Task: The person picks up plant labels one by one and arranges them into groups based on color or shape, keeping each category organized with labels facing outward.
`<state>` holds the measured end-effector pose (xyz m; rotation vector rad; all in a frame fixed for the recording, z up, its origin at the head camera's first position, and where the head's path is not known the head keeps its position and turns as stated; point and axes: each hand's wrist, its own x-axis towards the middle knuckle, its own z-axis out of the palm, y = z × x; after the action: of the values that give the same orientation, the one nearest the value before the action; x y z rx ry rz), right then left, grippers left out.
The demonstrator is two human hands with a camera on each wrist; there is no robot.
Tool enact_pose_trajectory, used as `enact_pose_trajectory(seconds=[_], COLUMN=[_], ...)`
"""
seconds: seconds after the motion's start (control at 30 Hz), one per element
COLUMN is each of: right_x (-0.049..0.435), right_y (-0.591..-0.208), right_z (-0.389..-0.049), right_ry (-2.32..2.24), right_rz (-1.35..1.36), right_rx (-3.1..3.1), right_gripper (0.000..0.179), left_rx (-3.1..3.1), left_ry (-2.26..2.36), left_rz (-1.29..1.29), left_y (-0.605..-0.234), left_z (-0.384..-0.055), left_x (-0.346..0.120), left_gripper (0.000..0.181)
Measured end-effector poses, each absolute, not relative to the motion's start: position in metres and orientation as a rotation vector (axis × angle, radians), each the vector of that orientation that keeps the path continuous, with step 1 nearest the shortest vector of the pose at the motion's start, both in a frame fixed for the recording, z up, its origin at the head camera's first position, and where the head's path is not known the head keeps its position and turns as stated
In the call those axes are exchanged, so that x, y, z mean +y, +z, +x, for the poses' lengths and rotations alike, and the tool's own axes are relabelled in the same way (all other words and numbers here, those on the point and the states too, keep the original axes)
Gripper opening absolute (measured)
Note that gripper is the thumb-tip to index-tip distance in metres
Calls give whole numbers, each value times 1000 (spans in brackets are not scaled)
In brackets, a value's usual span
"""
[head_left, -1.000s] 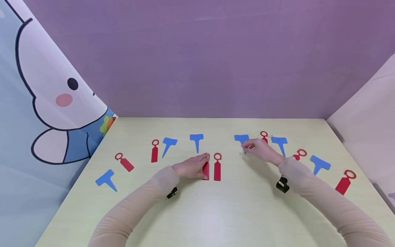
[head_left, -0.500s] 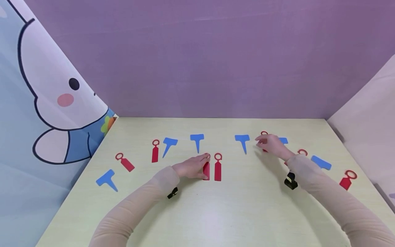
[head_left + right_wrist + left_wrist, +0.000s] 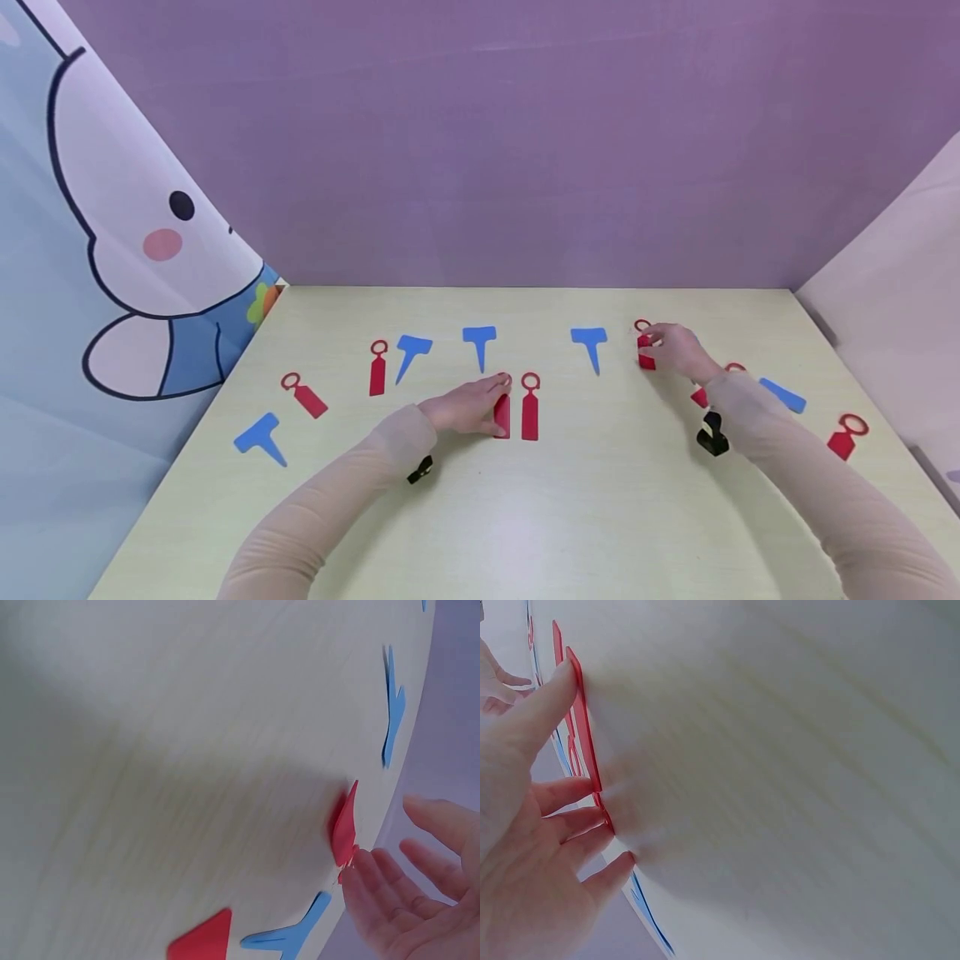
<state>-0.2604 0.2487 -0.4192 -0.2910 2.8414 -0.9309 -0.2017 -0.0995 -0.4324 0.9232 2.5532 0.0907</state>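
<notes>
My left hand (image 3: 465,407) rests on a red tag (image 3: 502,417) with a ring at its top, mid-table. In the left wrist view its thumb touches one end of that tag and extended fingers touch the other. A second red ring tag (image 3: 530,417) lies just right of it. My right hand (image 3: 677,352) is beside another red ring tag (image 3: 646,353) at the back right, fingertips right at its edge. The right wrist view shows thumb and fingers of this hand (image 3: 424,896) spread apart near the red tag (image 3: 344,829). The sleeve partly hides more tags.
Blue T-shaped tags (image 3: 588,336) and red ring tags lie flat in a wide arc on the pale table (image 3: 495,533). At the left are a blue T tag (image 3: 258,436) and a red tag (image 3: 309,400); a red tag (image 3: 843,442) lies far right. A purple backdrop (image 3: 525,167) stands behind.
My right hand has moved right from the blue T-shaped tag, past the red ring tag, to that tag's right edge. My left hand stays on its red tag.
</notes>
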Motion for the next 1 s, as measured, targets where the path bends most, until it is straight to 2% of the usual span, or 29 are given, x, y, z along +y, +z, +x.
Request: enact_pose_trajectory(seconds=[0.3,1.0], right_x=[252,252], right_y=[-421,-422], right_z=[-264,-272], right_ry=[-892,-825], right_rz=[-164,-133], right_rx=[2775,2779], right_gripper=[45,50], left_rx=[2554,2550], left_ry=[95,94], left_rz=[952,950], left_y=[-429,-429], left_z=[-199,-200], left_x=[-99,-98], left_gripper=[77,78])
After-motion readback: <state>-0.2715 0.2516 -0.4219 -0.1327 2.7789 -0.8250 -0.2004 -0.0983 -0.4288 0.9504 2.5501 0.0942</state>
